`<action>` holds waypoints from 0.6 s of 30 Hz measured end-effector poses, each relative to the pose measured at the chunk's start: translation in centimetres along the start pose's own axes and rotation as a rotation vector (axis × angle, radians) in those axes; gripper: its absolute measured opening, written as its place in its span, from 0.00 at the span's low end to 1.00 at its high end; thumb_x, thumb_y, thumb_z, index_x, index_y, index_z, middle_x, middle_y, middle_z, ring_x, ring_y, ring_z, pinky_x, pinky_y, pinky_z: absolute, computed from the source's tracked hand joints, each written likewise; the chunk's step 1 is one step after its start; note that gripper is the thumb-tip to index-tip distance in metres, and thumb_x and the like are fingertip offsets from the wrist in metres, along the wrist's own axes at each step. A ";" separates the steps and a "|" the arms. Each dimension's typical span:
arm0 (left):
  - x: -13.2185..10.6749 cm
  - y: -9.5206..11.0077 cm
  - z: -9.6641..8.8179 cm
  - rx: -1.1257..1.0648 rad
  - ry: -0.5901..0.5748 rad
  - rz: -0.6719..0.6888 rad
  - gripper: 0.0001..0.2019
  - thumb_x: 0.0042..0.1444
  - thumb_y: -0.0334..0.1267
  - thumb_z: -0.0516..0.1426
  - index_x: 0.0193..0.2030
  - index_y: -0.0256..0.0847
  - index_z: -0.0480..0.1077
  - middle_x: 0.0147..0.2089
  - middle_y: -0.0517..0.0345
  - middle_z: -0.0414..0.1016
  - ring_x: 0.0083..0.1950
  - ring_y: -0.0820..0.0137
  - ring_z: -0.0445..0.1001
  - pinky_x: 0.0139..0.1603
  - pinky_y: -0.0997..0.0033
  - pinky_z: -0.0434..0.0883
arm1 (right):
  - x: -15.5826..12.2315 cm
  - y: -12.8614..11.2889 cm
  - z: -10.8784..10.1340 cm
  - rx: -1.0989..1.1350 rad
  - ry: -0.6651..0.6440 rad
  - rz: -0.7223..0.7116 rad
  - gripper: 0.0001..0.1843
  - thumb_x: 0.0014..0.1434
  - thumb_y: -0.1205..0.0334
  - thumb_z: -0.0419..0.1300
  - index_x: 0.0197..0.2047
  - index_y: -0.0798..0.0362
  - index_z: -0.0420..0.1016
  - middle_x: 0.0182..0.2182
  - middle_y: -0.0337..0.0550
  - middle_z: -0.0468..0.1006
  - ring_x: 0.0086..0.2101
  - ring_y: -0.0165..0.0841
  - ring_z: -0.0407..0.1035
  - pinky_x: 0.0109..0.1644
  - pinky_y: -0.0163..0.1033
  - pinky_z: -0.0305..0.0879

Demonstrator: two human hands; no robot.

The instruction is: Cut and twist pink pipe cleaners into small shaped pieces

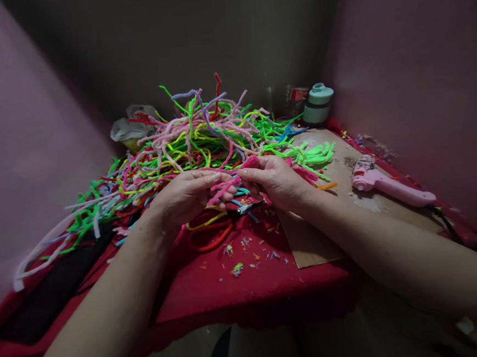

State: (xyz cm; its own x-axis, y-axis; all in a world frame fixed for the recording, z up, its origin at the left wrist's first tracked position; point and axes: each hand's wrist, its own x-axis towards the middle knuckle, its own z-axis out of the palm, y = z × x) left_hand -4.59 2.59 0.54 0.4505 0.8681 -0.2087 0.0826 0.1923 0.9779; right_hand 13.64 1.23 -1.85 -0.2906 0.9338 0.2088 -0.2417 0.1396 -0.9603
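Between my two hands is a bright pink pipe cleaner (225, 187), bent into several strands. My left hand (196, 190) pinches it from the left, fingers curled around the strands. From the right, my right hand (274, 178) grips the same pink piece, and a fuzzy pink end shows above the thumb. Just behind the hands rises a large tangled heap of pipe cleaners (202, 132) in green, pink, yellow, red and lilac. Below the fingers lies a small metal tool (247, 207), partly hidden, beside a red pipe cleaner loop (213, 244).
A red cloth (239, 294) covers the table, sprinkled with fuzzy clippings. At right, a pink glue gun (391, 185) rests on a cardboard sheet (313, 244). A pale green bottle (318, 104) stands at the back right, a plastic bag (129, 131) at the back left.
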 end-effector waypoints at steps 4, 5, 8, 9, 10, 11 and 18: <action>-0.3 0.0 0.4 0.121 -0.218 -0.024 0.16 0.54 0.46 0.54 0.38 0.32 0.72 0.30 0.45 0.77 0.25 0.68 0.74 0.26 0.70 0.70 | -0.3 -0.3 0.3 -0.061 0.022 0.006 0.09 0.51 0.63 0.59 0.24 0.56 0.65 0.15 0.31 0.64 0.17 0.21 0.54 0.20 0.30 0.49; -0.5 0.1 0.7 0.210 -0.228 0.001 0.17 0.55 0.46 0.53 0.38 0.33 0.71 0.30 0.46 0.77 0.25 0.68 0.74 0.26 0.70 0.70 | -0.3 -0.4 0.4 -0.092 0.041 0.004 0.08 0.51 0.63 0.59 0.24 0.56 0.65 0.15 0.31 0.64 0.17 0.21 0.55 0.20 0.30 0.49; -0.9 0.3 2.1 0.763 -0.057 0.144 0.17 0.58 0.46 0.48 0.34 0.35 0.71 0.26 0.50 0.75 0.23 0.69 0.71 0.25 0.71 0.67 | -0.1 0.0 0.8 -0.157 0.142 0.014 0.08 0.50 0.66 0.58 0.22 0.55 0.64 0.14 0.30 0.62 0.16 0.21 0.54 0.20 0.30 0.48; -1.0 0.2 2.7 1.015 0.063 0.211 0.18 0.58 0.44 0.46 0.32 0.35 0.71 0.25 0.50 0.74 0.23 0.68 0.71 0.25 0.71 0.66 | 0.0 0.2 0.8 -0.140 0.186 0.036 0.08 0.50 0.66 0.57 0.21 0.55 0.63 0.13 0.29 0.61 0.15 0.21 0.52 0.19 0.30 0.46; -1.1 0.1 3.3 1.150 0.154 0.259 0.16 0.57 0.42 0.47 0.31 0.35 0.71 0.25 0.48 0.73 0.26 0.64 0.72 0.26 0.69 0.65 | 0.1 0.5 0.9 -0.083 0.212 0.079 0.09 0.50 0.67 0.56 0.20 0.54 0.62 0.12 0.29 0.59 0.14 0.21 0.51 0.18 0.31 0.45; -1.1 -0.2 4.0 1.204 0.202 0.281 0.13 0.56 0.38 0.47 0.34 0.33 0.71 0.29 0.44 0.74 0.31 0.60 0.73 0.28 0.67 0.65 | 0.3 0.8 1.0 -0.010 0.218 0.129 0.11 0.50 0.67 0.55 0.19 0.54 0.60 0.11 0.29 0.58 0.13 0.22 0.50 0.18 0.31 0.44; -1.5 -1.0 5.5 1.908 0.367 0.364 0.14 0.55 0.30 0.44 0.36 0.34 0.69 0.30 0.45 0.73 0.31 0.57 0.73 0.27 0.66 0.60 | 0.4 1.8 0.9 -0.011 0.350 0.061 0.10 0.49 0.67 0.55 0.18 0.53 0.60 0.13 0.30 0.59 0.16 0.24 0.54 0.22 0.32 0.52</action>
State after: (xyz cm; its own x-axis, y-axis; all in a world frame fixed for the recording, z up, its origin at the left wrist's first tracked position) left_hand -0.45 -1.43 -0.07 0.5105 0.8307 0.2221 0.8386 -0.4239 -0.3421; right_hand 12.30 1.59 -3.30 0.0312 0.9966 0.0766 -0.2234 0.0817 -0.9713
